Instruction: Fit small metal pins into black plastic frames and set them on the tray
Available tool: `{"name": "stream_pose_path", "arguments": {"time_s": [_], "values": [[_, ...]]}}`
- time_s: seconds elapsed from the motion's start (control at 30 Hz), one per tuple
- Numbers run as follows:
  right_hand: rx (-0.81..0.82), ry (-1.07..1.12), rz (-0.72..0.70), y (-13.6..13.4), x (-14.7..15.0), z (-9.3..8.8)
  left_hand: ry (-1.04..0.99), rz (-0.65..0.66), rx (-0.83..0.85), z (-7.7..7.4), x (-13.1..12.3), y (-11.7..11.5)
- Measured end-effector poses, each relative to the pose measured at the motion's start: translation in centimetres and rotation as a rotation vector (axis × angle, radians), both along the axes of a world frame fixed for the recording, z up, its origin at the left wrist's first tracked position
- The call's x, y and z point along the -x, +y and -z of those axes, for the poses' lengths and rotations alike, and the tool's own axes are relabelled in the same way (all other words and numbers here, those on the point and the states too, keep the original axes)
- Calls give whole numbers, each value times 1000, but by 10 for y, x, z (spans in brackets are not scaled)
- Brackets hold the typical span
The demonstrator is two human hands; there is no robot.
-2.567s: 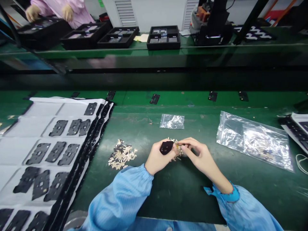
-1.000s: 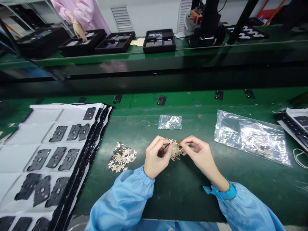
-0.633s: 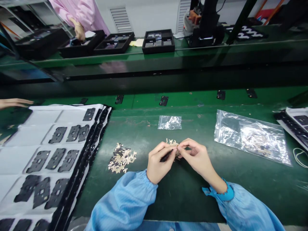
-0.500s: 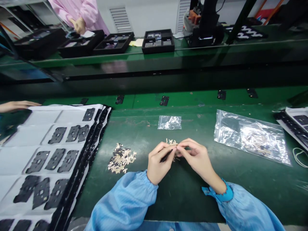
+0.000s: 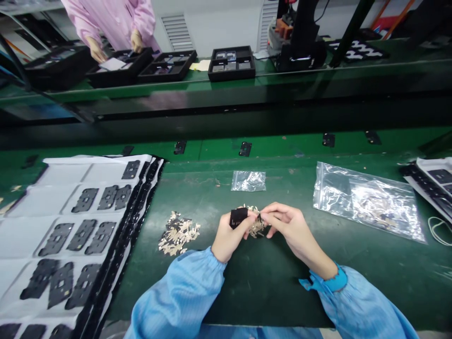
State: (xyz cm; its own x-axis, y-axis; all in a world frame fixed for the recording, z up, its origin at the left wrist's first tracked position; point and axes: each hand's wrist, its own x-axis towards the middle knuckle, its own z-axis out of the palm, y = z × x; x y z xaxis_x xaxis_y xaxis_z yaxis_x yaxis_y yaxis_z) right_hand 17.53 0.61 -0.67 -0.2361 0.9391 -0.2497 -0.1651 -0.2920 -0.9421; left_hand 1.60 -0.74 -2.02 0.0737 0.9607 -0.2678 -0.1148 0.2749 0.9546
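My left hand (image 5: 231,238) pinches a small black piece (image 5: 238,217), now showing flat above the fingers. My right hand (image 5: 291,227) has its fingertips on a tangled cluster of small beige strips (image 5: 256,229), held between both hands just above the green mat (image 5: 282,301). A loose pile of similar beige-and-black strips (image 5: 177,233) lies on the mat to the left of my left hand, not touched. Blue sleeves with gathered cuffs cover both forearms.
A white sheet with rows of black pieces (image 5: 52,193) lies to the left. Clear plastic bags (image 5: 248,181) (image 5: 367,202) lie ahead and right. At the back, a co-worker in a pink gown (image 5: 109,23) handles black trays (image 5: 120,66) on a raised shelf.
The black piece in my left hand has turned from edge-on to flat and shows above the fingers. The co-worker's hands are now at the trays. The far-left hand has gone.
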Motion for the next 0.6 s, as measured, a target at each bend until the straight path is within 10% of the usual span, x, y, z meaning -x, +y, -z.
{"name": "stream_pose_path", "arguments": {"time_s": [0.6], "values": [[-18,-31,-12,-3,3,1,-101,35,39,-4,1,0]]}}
